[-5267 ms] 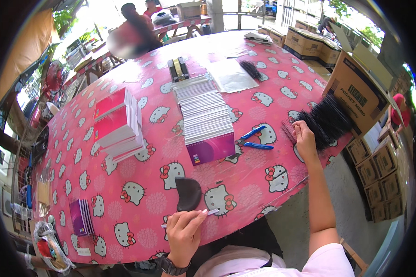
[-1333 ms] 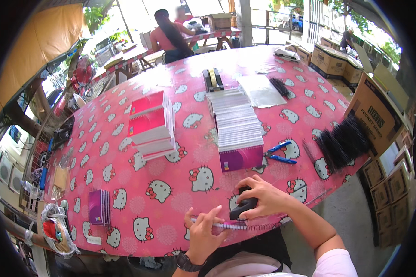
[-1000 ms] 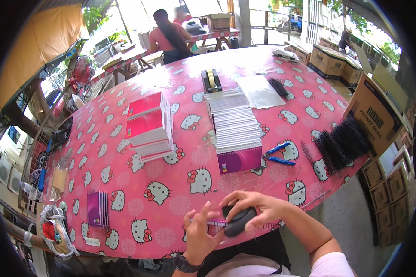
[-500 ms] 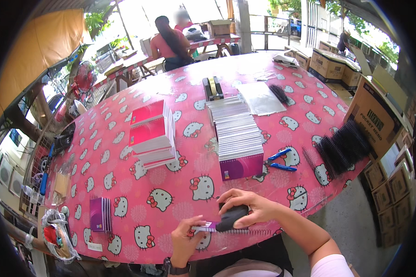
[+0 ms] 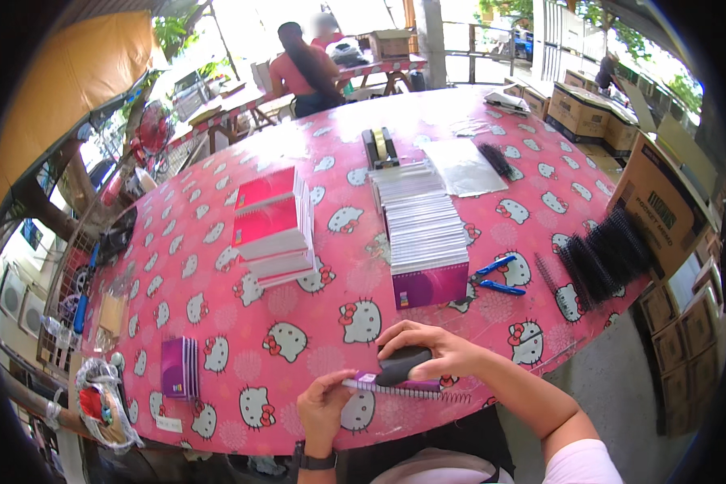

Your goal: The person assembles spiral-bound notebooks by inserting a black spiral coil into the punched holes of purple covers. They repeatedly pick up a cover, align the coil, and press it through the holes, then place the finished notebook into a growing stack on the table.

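Note:
Near the table's front edge, my left hand pinches the left end of a small purple notebook, its fingers closed on the cover and page edge. A dark spiral coil runs along the notebook's near edge and sticks out past its right end. My right hand grips a rounded black block, thumb in front and fingers over the top. The block rests against the notebook's top and coil; its exact contact is partly hidden by the fingers.
Beyond my hands stands a long row of notebooks, with blue-handled pliers to its right. Black coils lie by a cardboard box. Pink-covered stacks and purple notebooks sit left. A tape dispenser stands farther back.
The view has shifted slightly. The black block has tilted and moved a little on the notebook, so more purple cover shows right of it. Both hands keep their holds.

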{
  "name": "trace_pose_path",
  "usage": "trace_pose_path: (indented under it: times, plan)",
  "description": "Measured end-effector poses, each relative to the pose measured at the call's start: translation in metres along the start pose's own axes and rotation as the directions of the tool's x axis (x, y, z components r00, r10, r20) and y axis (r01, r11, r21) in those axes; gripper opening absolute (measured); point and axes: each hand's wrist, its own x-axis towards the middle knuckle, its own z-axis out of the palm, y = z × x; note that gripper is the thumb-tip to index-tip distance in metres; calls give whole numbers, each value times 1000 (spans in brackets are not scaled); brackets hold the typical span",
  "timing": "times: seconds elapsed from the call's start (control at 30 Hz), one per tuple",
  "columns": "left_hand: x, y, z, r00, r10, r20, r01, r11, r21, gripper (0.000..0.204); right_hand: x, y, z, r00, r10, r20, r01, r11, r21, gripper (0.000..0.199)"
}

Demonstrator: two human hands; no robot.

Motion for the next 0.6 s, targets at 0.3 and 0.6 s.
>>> trace_pose_path:
  times: [0.3,0.6]
  plan:
    - [6,-7,9,1000,6,-14,-7,998,-61,24,9,-8,1,998,-55,40,55,998,6,54]
    - [15,7,3,983,-53,177,65,996,-62,21,0,-35,-10,982,-168,-82,69,737,-672,54]
